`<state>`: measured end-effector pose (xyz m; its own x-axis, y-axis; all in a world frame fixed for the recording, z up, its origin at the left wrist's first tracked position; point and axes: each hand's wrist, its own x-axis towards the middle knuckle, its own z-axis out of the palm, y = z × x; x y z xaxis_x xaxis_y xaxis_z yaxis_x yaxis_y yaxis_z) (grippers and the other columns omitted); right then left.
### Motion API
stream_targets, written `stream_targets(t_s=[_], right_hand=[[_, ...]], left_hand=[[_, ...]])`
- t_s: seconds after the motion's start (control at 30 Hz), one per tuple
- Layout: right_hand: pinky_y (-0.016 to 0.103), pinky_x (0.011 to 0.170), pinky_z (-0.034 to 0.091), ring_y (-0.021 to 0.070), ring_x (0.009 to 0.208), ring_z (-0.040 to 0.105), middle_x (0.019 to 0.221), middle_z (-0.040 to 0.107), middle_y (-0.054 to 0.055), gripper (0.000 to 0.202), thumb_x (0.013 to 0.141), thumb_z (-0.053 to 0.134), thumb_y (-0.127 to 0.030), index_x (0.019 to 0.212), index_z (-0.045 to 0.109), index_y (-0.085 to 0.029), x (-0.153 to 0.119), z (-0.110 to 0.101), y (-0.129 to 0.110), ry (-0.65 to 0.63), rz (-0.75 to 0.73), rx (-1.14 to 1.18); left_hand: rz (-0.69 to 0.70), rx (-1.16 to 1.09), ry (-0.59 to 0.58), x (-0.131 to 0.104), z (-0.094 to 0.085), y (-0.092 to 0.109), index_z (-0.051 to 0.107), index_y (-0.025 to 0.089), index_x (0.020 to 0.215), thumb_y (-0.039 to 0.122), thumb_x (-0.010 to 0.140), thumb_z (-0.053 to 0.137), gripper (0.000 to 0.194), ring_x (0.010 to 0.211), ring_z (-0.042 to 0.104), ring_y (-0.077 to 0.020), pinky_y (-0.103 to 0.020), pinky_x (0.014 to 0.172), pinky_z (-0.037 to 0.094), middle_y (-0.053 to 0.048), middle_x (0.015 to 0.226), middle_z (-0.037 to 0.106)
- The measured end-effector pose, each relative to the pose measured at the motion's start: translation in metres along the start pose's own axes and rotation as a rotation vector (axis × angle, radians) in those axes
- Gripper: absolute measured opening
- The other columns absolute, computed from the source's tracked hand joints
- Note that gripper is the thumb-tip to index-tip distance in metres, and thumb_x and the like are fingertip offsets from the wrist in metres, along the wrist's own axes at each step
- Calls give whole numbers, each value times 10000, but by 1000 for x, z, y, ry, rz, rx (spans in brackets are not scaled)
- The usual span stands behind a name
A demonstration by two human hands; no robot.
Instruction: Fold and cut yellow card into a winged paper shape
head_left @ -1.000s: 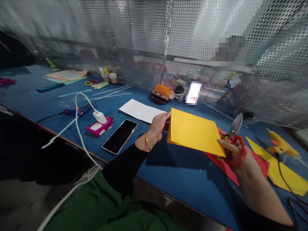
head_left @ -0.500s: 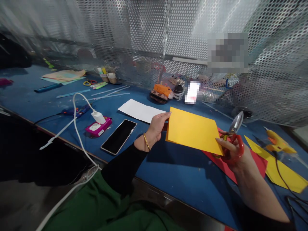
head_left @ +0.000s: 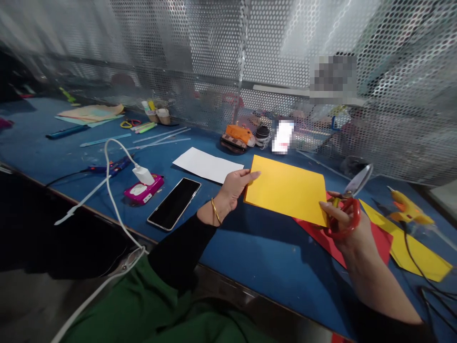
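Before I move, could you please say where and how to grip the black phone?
The black phone is probably best pinched by its long edges, from above: it lies flat, screen up, with the left hand to its right and the purple box to its left.

Left hand (head_left: 233, 188): a slim, smooth, gold-coloured bangle (head_left: 216, 212) rings the wrist; the plain black left sleeve (head_left: 178, 252) ends just behind it. Right hand (head_left: 352, 233): the black right sleeve (head_left: 391, 324) ends farther up the forearm. Below, a dark green garment (head_left: 143, 300), loosely creased, its type uncertain.
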<state>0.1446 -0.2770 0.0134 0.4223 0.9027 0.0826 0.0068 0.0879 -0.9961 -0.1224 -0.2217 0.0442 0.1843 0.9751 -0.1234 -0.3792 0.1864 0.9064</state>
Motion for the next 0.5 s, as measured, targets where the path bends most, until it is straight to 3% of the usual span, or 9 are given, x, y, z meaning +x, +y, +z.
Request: stream_targets(t_s=[0.1,0.27,0.37,0.5], right_hand=[[291,482,522,165,600,634,761,622,-33,512,595,878,-387,1033,647,-259,-4,2,-9,32,-28,1],[253,477,470,201,745,680,804,658,-22,439,666,861,-364,1014,595,-330,-6,-6,-28,126,-172,-50],[291,538,518,242,834,706,855,699,0,423,687,846,-395,1027,599,-338,-6,-9,-33,27,-181,-129],[309,586,547,218,740,696,789,721,9,458,618,877,-440,999,664,-301,-9,-5,-30,-167,-106,-203]], left_hand=[[7,46,-10,1,-2,-1,742,151,878,152,755,736,123,733,702,-167,-327,744,565,-73,845,763],[40,147,-73,4,-9,8,768,169,919,80,747,671,217,763,689,-139,-271,744,532,-30,856,767],[30,193,-148,3,-11,15,781,162,941,84,725,691,246,809,696,-155,-283,778,528,-42,875,771],[66,265,-259,1,-14,20,779,163,984,132,723,716,270,854,704,-173,-314,824,535,-58,910,776]])
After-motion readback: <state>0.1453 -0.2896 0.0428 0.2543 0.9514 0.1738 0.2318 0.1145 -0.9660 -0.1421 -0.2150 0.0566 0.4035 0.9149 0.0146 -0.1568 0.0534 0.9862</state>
